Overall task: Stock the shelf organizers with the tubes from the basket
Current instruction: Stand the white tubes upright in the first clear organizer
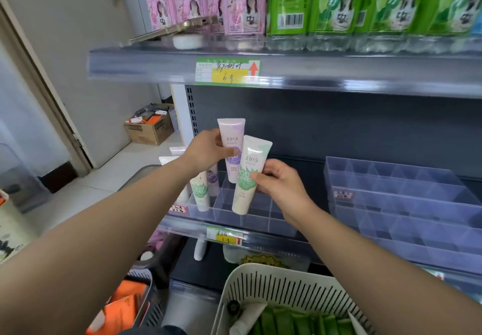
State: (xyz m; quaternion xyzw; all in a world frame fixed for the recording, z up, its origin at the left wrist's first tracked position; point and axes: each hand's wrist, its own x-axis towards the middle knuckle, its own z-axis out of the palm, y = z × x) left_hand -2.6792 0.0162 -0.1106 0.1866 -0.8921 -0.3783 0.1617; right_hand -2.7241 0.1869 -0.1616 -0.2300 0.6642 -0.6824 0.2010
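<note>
I hold a purple tube (233, 149) upright, its cap hidden behind the green tube (249, 178), which tilts slightly with its cap down over the clear organizer (234, 213). Two more tubes (202, 191) stand in the organizer's left slots. A second organizer (407, 204) sits well right, the white slotted basket (273, 293) below.

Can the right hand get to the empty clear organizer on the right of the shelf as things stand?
Probably yes: the clear organizer sits open with nothing before it, but the right hand is occupied with the green tube.
</note>
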